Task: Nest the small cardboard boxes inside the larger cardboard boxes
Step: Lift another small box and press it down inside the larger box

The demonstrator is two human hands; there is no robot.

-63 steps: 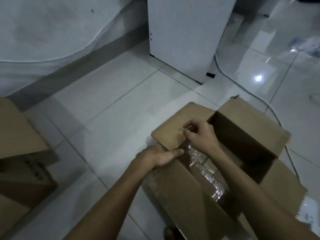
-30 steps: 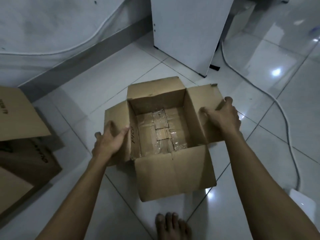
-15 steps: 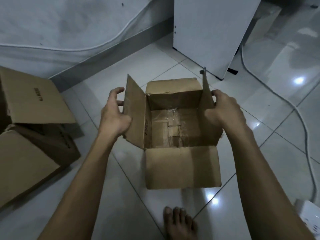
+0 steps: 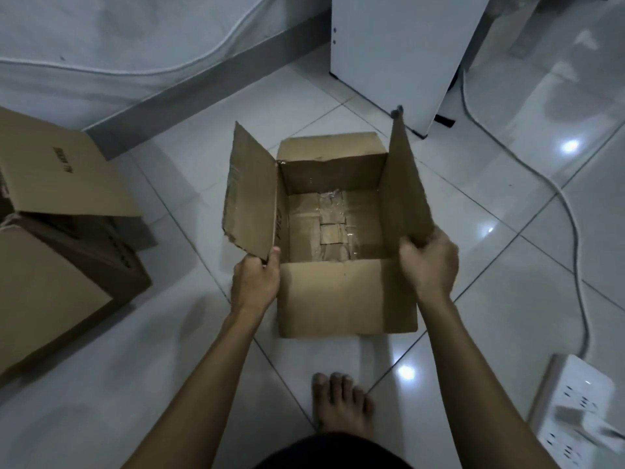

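An open brown cardboard box (image 4: 345, 296) stands upright on the tiled floor in the middle of the view. Its taped bottom shows and nothing lies inside. My left hand (image 4: 255, 282) pinches the near corner of its raised left flap (image 4: 252, 194). My right hand (image 4: 429, 262) grips the near end of the raised right flap (image 4: 407, 184). The near flap hangs down toward me and the far flap lies back. A larger open cardboard box (image 4: 57, 265) rests on the floor at the left, its flap (image 4: 61, 170) spread wide; its inside is hidden.
A white cabinet panel (image 4: 402, 52) stands behind the box. A white cable (image 4: 571, 225) curves across the floor on the right to a power strip (image 4: 575, 407) at lower right. My bare foot (image 4: 340, 404) is just in front of the box. A pale mattress edge (image 4: 101, 45) fills the upper left.
Both hands slid from the far parts of the side flaps to their near ends. The flaps stand more upright, and the box sits slightly nearer me.
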